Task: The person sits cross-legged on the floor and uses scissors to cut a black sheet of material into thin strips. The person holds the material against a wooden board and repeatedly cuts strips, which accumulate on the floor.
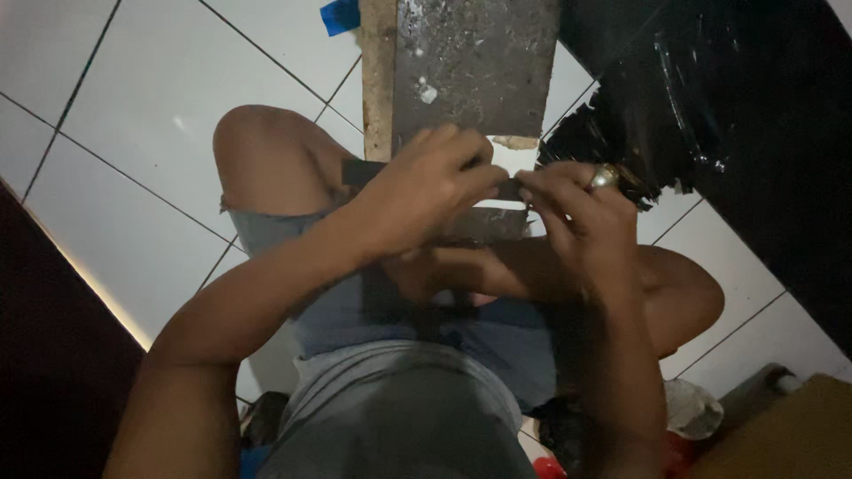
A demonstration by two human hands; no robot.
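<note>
Grey shirt (399,417) and blue denim shorts (426,319) nearest the camera, knees spread to either side over white tiled floor (133,115). Beside the right hip, a crumpled white bag (694,410), something red (679,452) and a brown cardboard corner (790,435). Above the lap, left hand (426,195) curled over a dark flat strip (364,171), fingers together and clamped on it, one end of the strip sticking out past the wrist toward the left knee. Right hand (577,217) meeting it from the other side, fingertips pinched shut on the strip's other end just beside the left fingertips, a ring (604,176) on one finger. Under both hands, another dark piece (484,226) across the thighs, mostly hidden. Farther off, a worn grey board (470,62) with a pale wooden edge on the floor, touching the hands' far side. Blue tape scrap (340,15) at the board's left, black glossy sheet (701,89) to its right.
</note>
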